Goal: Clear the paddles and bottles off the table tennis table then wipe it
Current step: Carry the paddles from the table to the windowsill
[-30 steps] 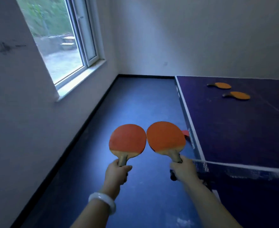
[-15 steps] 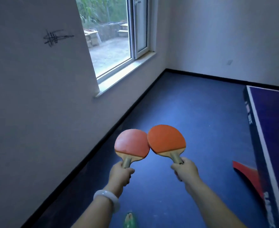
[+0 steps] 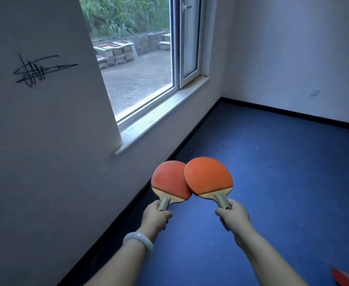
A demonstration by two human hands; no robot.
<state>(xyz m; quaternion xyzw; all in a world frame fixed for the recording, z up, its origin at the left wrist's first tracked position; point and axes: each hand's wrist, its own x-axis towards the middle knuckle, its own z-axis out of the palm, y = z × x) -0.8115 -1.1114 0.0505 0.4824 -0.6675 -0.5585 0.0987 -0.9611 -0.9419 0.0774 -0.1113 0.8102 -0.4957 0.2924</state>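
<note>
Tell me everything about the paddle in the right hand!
The right paddle has a round orange-red rubber face, a pale wooden strip below it and a short wooden handle. The right hand grips that handle, fingers curled round it. The paddle is held up over the blue floor, leaning left, face toward the camera. Its edge overlaps the left paddle; they look to be touching. The rubber looks a bit worn and dull.

Left paddle (image 3: 170, 181) overlapped by right paddle (image 3: 208, 177), window (image 3: 140, 65) beyond, left.
</note>
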